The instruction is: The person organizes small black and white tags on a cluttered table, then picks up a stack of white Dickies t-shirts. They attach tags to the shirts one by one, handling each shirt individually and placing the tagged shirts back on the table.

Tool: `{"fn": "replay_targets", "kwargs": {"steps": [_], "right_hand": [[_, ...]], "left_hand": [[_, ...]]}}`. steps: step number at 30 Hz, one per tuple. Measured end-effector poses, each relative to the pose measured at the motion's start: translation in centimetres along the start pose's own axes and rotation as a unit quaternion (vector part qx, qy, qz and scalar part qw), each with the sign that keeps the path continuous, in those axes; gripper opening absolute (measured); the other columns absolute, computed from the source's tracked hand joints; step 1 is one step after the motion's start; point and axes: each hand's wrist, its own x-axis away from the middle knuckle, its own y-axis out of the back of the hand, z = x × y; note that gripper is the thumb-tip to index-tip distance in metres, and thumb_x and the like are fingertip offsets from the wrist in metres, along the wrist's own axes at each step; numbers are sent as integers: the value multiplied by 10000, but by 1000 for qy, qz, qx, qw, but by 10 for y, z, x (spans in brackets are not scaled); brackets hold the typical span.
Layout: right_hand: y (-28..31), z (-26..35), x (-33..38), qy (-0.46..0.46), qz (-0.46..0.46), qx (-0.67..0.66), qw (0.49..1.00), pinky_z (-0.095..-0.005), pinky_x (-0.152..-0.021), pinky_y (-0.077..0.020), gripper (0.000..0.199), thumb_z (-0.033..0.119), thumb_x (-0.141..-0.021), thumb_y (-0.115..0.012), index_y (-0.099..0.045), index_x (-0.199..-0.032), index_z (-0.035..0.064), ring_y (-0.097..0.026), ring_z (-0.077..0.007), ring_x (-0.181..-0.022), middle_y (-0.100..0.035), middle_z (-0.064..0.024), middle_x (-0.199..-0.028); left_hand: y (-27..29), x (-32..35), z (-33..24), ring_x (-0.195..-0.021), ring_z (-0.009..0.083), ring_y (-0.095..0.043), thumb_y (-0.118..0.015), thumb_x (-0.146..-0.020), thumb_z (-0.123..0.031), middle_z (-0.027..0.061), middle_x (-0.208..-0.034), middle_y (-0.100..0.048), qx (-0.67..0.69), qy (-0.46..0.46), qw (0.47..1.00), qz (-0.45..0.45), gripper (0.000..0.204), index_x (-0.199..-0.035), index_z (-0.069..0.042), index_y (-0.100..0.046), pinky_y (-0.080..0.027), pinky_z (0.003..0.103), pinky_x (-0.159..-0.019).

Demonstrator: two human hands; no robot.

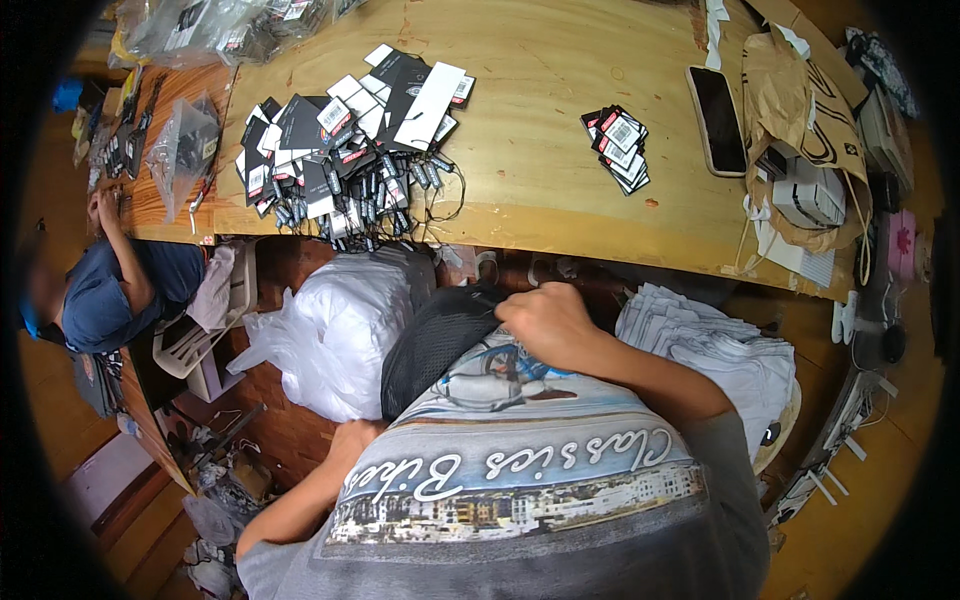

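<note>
Two hands worked below the bench (560, 215) edge. The right hand (548, 325) was curled shut, knuckles up, on a black mesh garment (432, 345) in the lap, beside a white plastic bag (340, 335). The left hand (352, 440) lay low; its grip could not be told. Black hang tags (345, 150) were heaped on the bench.

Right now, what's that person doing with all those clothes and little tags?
A person sits at a wooden table. Their right hand grips a grey printed T-shirt spread over their lap, beside a black mesh cap. Their left hand is mostly hidden under the shirt's edge. On the table lie a big heap of black hang tags, a smaller stack of tags and a phone. Folded white shirts sit to the right. Another person works at the far left.
</note>
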Motion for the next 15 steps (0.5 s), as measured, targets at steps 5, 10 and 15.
{"fn": "replay_targets", "kwargs": {"steps": [5,10,15], "right_hand": [[-9,17,-42,108,120,21,987,-337,-481,-435,60,113,-592,-538,-567,-599,62,-581,-244,-567,-576,-99,-595],[-36,40,-68,247,109,-39,962,-341,-429,-429,71,116,-550,-547,-578,-524,57,-585,-247,-542,-570,-123,-549],[-45,42,-74,271,117,-41,955,-353,-446,-434,79,123,-570,-552,-585,-553,53,-587,-244,-565,-579,-121,-577]], "left_hand": [[-2,14,-2,-573,286,-567,-562,-638,-266,151,-620,-566,-11,22,997,72,226,-672,-44,-588,-434,345,-492],[-13,12,3,-581,278,-570,-558,-653,-255,147,-635,-572,-8,21,993,117,211,-700,-52,-597,-438,335,-511],[-13,-1,1,-589,270,-573,-555,-668,-244,143,-650,-578,-27,-2,988,152,200,-728,-61,-606,-442,326,-529]]}}
